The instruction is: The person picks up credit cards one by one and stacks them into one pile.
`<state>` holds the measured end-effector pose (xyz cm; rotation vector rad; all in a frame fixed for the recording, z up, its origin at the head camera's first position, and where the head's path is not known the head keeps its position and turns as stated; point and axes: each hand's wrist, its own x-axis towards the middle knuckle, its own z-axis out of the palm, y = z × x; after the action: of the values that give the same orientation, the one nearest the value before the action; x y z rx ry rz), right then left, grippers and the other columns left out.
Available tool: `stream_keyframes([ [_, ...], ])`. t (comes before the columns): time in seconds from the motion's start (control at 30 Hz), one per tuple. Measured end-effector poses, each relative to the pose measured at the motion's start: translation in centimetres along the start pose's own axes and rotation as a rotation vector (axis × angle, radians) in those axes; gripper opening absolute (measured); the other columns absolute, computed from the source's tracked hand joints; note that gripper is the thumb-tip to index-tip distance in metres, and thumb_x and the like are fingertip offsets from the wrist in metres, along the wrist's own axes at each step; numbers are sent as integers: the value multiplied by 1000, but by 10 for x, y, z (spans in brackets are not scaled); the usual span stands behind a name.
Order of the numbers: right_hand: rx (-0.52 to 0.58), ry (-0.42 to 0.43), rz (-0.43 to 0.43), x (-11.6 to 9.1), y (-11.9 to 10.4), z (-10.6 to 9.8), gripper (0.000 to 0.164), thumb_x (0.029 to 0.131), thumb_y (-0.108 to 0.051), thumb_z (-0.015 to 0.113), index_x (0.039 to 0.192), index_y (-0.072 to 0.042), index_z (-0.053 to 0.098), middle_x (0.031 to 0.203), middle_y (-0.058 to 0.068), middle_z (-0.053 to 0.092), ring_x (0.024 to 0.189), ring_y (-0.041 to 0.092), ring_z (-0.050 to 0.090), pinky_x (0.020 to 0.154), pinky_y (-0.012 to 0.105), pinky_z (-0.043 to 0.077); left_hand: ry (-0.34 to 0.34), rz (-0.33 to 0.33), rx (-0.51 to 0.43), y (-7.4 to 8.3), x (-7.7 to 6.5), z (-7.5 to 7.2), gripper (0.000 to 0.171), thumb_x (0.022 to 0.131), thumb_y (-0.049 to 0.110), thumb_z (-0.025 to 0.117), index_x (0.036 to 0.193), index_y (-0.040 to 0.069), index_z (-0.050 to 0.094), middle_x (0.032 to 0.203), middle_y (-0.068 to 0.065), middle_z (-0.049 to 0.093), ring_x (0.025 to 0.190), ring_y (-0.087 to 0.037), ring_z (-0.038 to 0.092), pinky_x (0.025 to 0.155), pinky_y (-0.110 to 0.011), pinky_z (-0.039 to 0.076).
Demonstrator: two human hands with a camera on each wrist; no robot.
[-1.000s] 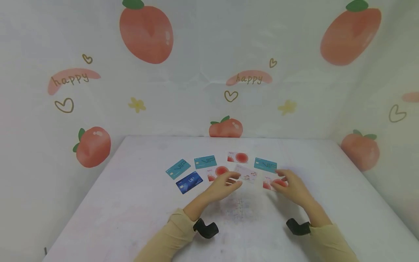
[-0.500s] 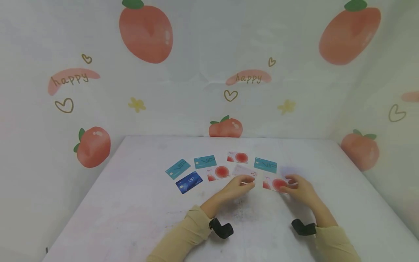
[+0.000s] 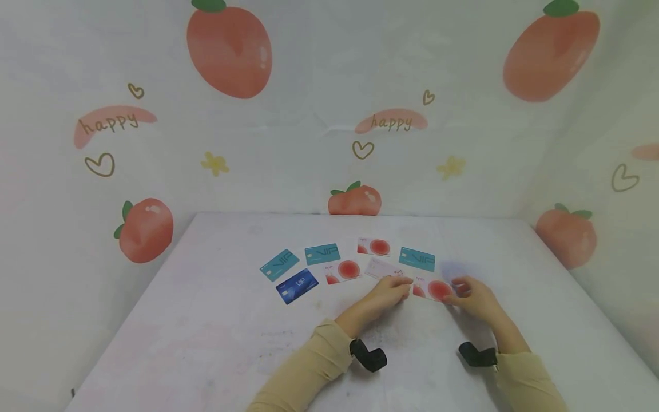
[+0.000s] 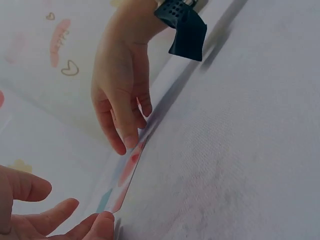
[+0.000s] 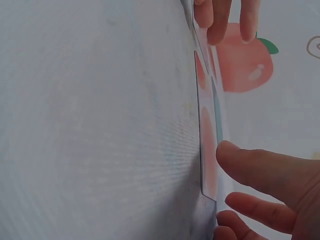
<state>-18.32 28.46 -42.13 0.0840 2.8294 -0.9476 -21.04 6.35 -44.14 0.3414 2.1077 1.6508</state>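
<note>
A white card with red circles (image 3: 429,288) lies flat on the table between the two hands. My left hand (image 3: 387,294) is at its left end, fingers extended and loosely bent, fingertips right beside the card's edge. At the card's right end is my right hand (image 3: 480,300), its thumb (image 5: 250,162) over the edge and the other fingers loosely bent beyond it. In the left wrist view the same card (image 4: 131,167) runs between both hands' fingertips. A pale pink floral card (image 3: 381,268) lies just behind my left hand, partly covered by it.
Behind are a teal VIP card (image 3: 417,259) and another red-circle card (image 3: 374,246). Further left lie a third red-circle card (image 3: 343,271), a dark blue VIP card (image 3: 297,286) and two more teal cards, one the upper teal card (image 3: 322,254). A printed curtain (image 3: 309,143) rises behind the table.
My left hand has moved right, from beside the floral card to the left end of the red-circle card. My right hand has shifted slightly right and toward me, uncovering more of that card.
</note>
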Motion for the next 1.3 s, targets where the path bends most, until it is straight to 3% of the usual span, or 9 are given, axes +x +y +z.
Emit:
stream_keyframes([
  [0.13,5,-5,13,2,2,2,60,80,-30,72,120,9,49,114,32,55,102,41,52,86,50,48,23,-38,-83,0,5,6,37,92,15,50,125,1,57,94,-8,63,75,-7,52,79,-19,49],
  [0.33,4,-7,16,4,3,3,58,80,-26,72,119,9,49,112,32,55,99,40,53,85,51,49,42,-66,-133,0,7,11,37,91,14,51,125,0,56,107,-10,65,76,-5,54,81,-20,51],
  [0.5,4,-3,4,5,5,3,55,79,-24,72,117,10,50,109,32,55,96,38,54,83,49,49,46,-88,-177,1,8,12,36,93,15,52,126,0,56,103,-11,65,74,-5,55,82,-20,52],
  [0.8,25,-8,35,7,5,6,56,79,-24,73,116,10,50,111,32,54,98,39,53,85,50,49,48,-120,-207,0,10,13,35,94,17,51,125,1,56,105,-10,65,80,-8,58,83,-20,52],
  [1.1,60,-19,50,9,4,6,55,79,-21,73,116,11,47,112,32,54,96,38,53,86,49,49,83,-132,-234,0,12,15,37,90,16,57,124,3,59,106,-6,65,66,-5,50,69,-13,48],
  [1.3,84,-20,39,8,4,6,57,78,-22,73,116,10,44,107,30,56,92,33,55,82,45,51,110,-134,-217,0,10,17,40,89,20,60,126,3,57,105,-6,65,75,-7,56,81,-21,52],
])
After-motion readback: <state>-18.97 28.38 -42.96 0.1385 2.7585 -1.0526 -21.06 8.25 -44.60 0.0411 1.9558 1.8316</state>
